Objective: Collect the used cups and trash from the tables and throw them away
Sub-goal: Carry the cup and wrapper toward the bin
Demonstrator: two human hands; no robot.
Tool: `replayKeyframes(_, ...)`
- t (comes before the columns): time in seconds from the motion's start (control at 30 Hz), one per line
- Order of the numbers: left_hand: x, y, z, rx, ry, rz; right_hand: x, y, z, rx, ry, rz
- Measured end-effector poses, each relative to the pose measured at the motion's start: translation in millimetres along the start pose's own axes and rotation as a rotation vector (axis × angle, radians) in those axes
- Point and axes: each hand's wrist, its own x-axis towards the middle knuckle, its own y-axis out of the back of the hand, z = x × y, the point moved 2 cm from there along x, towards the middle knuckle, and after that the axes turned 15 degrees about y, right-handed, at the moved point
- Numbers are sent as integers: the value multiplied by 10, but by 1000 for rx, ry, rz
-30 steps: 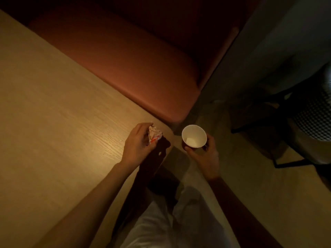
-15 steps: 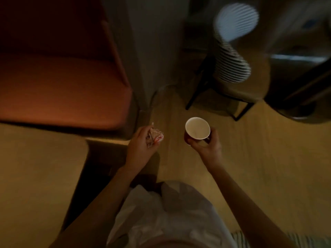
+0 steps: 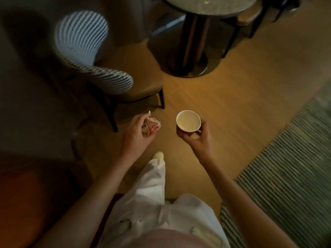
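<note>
So they've turned away from the big wooden table, it's out of sight now, and they're walking over open floor past a striped chair (image 3: pixel 93 56) toward a round table (image 3: pixel 206 8). Looks like the pickup's done and it's bin-hunting time. Left hand (image 3: pixel 138 138) is curled tight around the crumpled wrapper (image 3: pixel 151 126), right hand (image 3: pixel 198 140) is wrapped around the upright paper cup (image 3: pixel 188 120).

No words, numbers or signs can be read; the crumpled wrapper (image 3: pixel 150 127) bears red marks too blurred to make out.
</note>
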Motion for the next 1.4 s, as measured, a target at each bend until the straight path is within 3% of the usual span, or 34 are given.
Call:
replayKeyframes(0.17, 827, -283, 566, -2, -152, -110, 546, 316, 123, -51, -51, 201)
replayKeyframes(0.3, 1552, -712, 1193, 52, -311, -312, 931, 628, 251, -131, -117, 416)
replayKeyframes(0.6, 2414, -1964, 2378, 114, -503, -601, 1433, 1540, 835, -178, -285, 711)
replayKeyframes(0.87, 3338, -2889, 3705, 170, -498, -639, 2687, 2649, 1314, -35, -298, 839)
replayKeyframes(1.0, 3813, -3324, 4381, 149, -544, -605, 3512, 3216, 1425, 13, -282, 797)
replayKeyframes(1.23, 4829, -4281, 5286, 107, -489, -588, 4783, 4196, 2003, -87, -279, 764)
replayKeyframes(1.4, 5729, -5149, 6280, 89, -472, -617, 5808, 5056, 2331, -153, -283, 825)
